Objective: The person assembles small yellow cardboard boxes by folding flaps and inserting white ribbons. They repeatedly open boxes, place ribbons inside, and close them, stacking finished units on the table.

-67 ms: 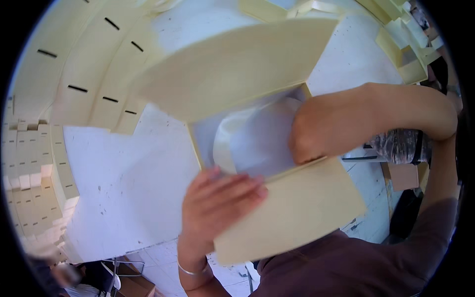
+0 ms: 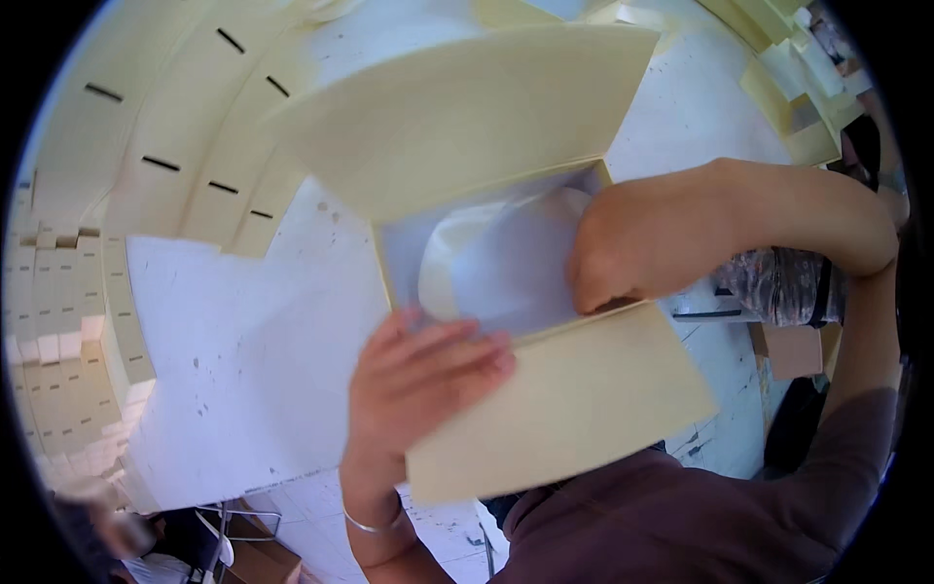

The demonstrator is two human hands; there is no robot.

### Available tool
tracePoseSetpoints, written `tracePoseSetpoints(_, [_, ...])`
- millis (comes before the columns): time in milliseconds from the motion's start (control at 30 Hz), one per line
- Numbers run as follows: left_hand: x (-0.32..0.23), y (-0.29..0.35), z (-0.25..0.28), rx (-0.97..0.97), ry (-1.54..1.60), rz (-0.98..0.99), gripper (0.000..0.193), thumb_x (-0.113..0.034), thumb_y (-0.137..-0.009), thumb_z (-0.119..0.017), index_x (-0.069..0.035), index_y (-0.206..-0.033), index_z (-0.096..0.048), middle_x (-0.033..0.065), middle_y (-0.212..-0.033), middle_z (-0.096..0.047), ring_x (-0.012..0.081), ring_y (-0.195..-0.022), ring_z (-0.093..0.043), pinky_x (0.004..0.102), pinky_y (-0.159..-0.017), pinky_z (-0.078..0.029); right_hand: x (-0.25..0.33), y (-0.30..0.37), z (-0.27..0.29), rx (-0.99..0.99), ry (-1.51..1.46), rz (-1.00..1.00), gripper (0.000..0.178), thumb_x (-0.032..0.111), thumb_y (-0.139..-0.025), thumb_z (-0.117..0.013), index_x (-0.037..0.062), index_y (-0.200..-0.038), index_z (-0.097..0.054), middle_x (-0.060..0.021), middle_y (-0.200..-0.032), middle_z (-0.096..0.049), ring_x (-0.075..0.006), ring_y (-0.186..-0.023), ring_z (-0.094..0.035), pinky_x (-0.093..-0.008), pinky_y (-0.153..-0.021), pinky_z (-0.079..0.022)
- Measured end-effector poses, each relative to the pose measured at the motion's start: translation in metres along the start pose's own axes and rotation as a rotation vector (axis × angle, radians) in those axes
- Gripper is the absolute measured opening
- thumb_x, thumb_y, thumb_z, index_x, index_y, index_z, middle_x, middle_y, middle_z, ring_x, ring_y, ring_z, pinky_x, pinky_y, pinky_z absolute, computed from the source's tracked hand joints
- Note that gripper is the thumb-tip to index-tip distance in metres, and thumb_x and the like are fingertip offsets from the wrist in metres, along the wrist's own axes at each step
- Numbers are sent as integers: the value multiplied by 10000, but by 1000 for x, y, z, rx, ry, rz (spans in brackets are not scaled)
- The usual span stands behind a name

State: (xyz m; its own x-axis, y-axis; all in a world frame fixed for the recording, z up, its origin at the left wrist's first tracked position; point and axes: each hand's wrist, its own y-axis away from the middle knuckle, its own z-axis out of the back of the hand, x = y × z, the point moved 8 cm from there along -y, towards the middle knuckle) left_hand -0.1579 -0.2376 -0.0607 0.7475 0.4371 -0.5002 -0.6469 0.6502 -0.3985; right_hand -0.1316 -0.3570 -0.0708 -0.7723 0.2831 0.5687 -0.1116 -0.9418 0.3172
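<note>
A pale yellow cardboard box [image 2: 389,282] stands open in front of me, with its tall lid flap [image 2: 477,127] raised on the far side and a wide front flap [image 2: 564,399] folded down toward me. Inside lies a smooth white rounded item [image 2: 443,263], partly under pale, see-through wrapping; its kind is unclear. My left hand [image 2: 418,375] rests across the near left edge of the box, fingers stretched out. From the right my right hand [image 2: 623,243] reaches into the right end of the box, wrist bent down; its fingers are hidden.
Rows of similar yellow boxes [image 2: 156,127] with dark slots stand at the left, with more stacks [image 2: 58,341] beyond. Other open boxes [image 2: 798,107] sit at the far right. The white tabletop [image 2: 224,360] spreads beneath. A blurred person's hand [image 2: 126,530] shows at lower left.
The box and my left hand sit slightly higher in the view, the hand also a little farther left. My right hand stays in the right end of the box.
</note>
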Motion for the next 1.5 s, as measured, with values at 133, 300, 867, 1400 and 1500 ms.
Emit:
tracePoseSetpoints(133, [18,4,26,-254,116,112,370,-123,-693,-662,-74,-1052,-587,79,-1131,-568,217,-1067,-519,373,-980,-332,2,3,0,-105,-142,-112,50,32,-745,-551,29,-766,-596,-99,-731,-604,-266,-704,-583,-352,-618,-453])
tracePoseSetpoints(300, [4,85,8,-1022,46,469,562,-112,-697,-698,13,-1157,-399,114,-1212,-349,220,-1065,-409,383,-932,-330,-12,0,2,-190,-375,-312,280,-25,-786,-552,68,-1050,-544,-86,-817,-637,-219,-759,-612,-315,-627,-461])
tracePoseSetpoints(867, [-76,102,-72,-484,-322,319,151,-133,-632,-673,-116,-657,-525,20,-712,-512,210,-734,-491,376,-756,-299,-17,47,35,-921,-442,-90,339,33,-823,-513,31,-1162,-517,-100,-1096,-565,-172,-1010,-528,-303,-873,-411])
tracePoseSetpoints(1400, [-37,89,106,-660,-230,274,224,-64,-690,-686,-11,-890,-599,139,-883,-603,311,-810,-553,369,-735,-436,42,68,-32,-1178,164,-287,334,-24,-599,-599,22,-927,-553,-134,-906,-563,-336,-1031,-498,-446,-961,-349])
tracePoseSetpoints(1500, [-38,16,164,-667,-584,227,640,-223,-673,-740,-15,-1204,-450,238,-1225,-423,391,-1102,-423,439,-928,-341,40,102,-26,-1289,201,-322,248,-69,-594,-587,3,-828,-549,-137,-833,-567,-340,-966,-544,-452,-922,-394])
